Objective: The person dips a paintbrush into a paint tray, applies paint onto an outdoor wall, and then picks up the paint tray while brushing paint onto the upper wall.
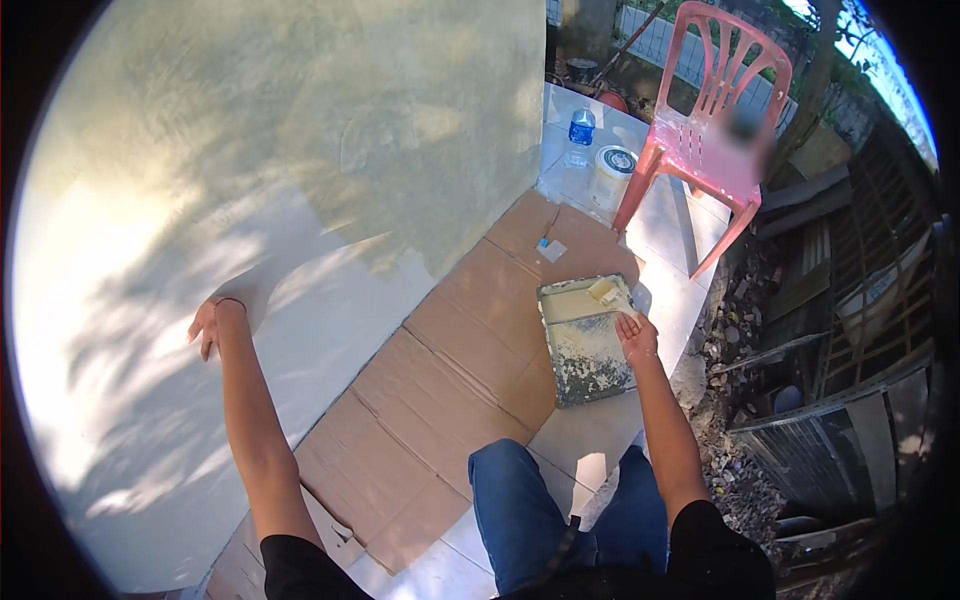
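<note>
My right hand (638, 340) is closed around the handle of a paintbrush (613, 296). The bristles, coated in cream paint, are over the far end of a dark paint tray (562, 372), where pale paint (570, 303) lies pooled. Dried paint spatters mark the tray's sloped part. Out to the left, my left hand (208, 325) has its fingers apart at the wall (330, 230); whether they touch it I cannot tell. The wall's upper area looks cream-green, its lower area whiter, with shadows across both.
Cardboard (450, 350) covers the tiles along the wall's foot. A red plastic chair (700, 150) stands at the far right, beside a lidded white tub (612, 180) and a water bottle (581, 128). Rubble (735, 400) and a dark slatted structure (820, 450) border the right side.
</note>
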The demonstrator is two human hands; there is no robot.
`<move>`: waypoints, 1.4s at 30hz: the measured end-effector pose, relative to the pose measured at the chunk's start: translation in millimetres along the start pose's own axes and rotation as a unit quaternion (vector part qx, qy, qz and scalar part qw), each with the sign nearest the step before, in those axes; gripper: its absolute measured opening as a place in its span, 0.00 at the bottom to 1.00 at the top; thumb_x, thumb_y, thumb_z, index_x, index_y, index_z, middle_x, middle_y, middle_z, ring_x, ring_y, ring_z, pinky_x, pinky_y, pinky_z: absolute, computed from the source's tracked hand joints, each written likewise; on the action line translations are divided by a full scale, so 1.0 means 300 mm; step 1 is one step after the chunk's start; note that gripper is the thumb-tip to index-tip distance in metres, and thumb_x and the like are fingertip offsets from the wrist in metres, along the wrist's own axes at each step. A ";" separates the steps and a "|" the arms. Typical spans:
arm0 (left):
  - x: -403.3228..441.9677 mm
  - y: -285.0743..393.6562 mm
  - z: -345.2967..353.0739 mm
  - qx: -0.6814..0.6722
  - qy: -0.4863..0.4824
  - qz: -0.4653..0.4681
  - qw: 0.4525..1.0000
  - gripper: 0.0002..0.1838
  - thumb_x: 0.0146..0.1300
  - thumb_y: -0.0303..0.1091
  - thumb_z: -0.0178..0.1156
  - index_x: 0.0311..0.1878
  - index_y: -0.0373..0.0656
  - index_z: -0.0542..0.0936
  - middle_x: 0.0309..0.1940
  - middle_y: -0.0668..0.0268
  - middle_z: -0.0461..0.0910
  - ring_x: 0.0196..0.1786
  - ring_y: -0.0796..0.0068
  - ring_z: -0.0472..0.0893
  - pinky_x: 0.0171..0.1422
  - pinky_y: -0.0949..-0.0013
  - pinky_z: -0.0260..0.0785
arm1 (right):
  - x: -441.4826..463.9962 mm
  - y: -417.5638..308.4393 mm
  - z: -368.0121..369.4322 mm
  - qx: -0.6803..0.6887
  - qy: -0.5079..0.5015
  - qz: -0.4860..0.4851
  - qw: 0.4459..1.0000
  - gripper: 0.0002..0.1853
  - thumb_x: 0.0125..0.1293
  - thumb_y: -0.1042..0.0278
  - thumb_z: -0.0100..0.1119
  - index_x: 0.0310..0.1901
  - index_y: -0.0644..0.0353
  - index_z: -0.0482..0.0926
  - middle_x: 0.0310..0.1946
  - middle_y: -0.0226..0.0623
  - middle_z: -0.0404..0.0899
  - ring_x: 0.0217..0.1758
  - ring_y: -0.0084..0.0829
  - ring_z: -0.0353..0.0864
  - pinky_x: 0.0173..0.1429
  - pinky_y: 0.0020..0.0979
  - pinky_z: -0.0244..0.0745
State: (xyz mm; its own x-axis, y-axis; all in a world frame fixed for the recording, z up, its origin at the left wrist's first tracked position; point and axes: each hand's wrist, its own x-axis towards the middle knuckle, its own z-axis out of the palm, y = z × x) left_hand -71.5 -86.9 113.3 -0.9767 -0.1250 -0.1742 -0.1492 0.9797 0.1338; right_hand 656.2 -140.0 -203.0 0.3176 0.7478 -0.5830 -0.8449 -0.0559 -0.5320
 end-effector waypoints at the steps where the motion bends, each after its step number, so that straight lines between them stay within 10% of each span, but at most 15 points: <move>1: 0.006 -0.036 0.003 -0.148 0.070 0.000 0.987 0.31 0.72 0.58 0.36 0.64 0.42 0.64 0.65 0.51 0.61 0.69 0.50 0.63 0.70 0.44 0.53 | -0.047 -0.030 0.007 0.025 -0.009 0.004 1.000 0.23 0.74 0.62 0.52 0.64 0.63 0.64 0.59 0.52 0.73 0.64 0.45 0.75 0.67 0.44 0.75; 4: 0.103 -0.140 0.072 -0.542 0.273 -0.006 0.795 0.30 0.74 0.57 0.36 0.63 0.39 0.64 0.65 0.49 0.58 0.71 0.44 0.60 0.70 0.37 0.51 | -0.150 -0.118 0.029 0.067 -0.030 0.005 0.997 0.21 0.72 0.60 0.54 0.61 0.63 0.67 0.58 0.51 0.74 0.62 0.44 0.78 0.67 0.44 0.75; 7: 0.146 -0.339 0.047 -0.402 0.579 0.406 0.581 0.25 0.72 0.45 0.50 0.65 0.39 0.63 0.69 0.51 0.53 0.72 0.45 0.59 0.71 0.37 0.51 | -0.285 -0.150 0.121 0.024 -0.050 -0.032 0.998 0.21 0.71 0.61 0.57 0.56 0.69 0.70 0.52 0.49 0.78 0.60 0.42 0.79 0.66 0.43 0.77; 11: 0.269 -0.420 0.008 -0.223 0.562 0.643 0.470 0.23 0.66 0.37 0.61 0.63 0.46 0.69 0.67 0.52 0.61 0.73 0.48 0.62 0.76 0.39 0.49 | -0.333 -0.025 0.251 0.009 -0.086 0.002 0.996 0.20 0.71 0.61 0.57 0.56 0.66 0.70 0.51 0.49 0.78 0.59 0.42 0.79 0.65 0.43 0.78; 25: 0.492 -0.380 0.094 -0.133 0.565 0.632 0.514 0.28 0.66 0.40 0.56 0.70 0.54 0.70 0.73 0.56 0.65 0.75 0.52 0.62 0.79 0.44 0.41 | -0.376 1.058 0.637 0.035 -0.136 0.144 0.980 0.18 0.72 0.66 0.54 0.57 0.67 0.71 0.51 0.50 0.79 0.58 0.43 0.81 0.67 0.45 0.76; 42: 0.468 -0.339 0.102 -0.083 0.613 0.659 0.427 0.29 0.72 0.39 0.52 0.73 0.40 0.63 0.75 0.46 0.57 0.77 0.44 0.55 0.79 0.46 0.35 | -0.042 1.349 0.926 0.027 -0.131 0.022 0.991 0.17 0.69 0.71 0.58 0.53 0.72 0.69 0.51 0.53 0.78 0.53 0.42 0.83 0.63 0.42 0.81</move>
State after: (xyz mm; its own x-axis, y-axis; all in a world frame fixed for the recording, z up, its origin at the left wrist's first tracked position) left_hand -188.9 -199.3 45.3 0.4413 0.4297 0.7878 0.7454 0.3132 -0.5884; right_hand 190.7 11.7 -240.3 0.1632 0.8914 -0.4228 -0.8799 -0.0623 -0.4711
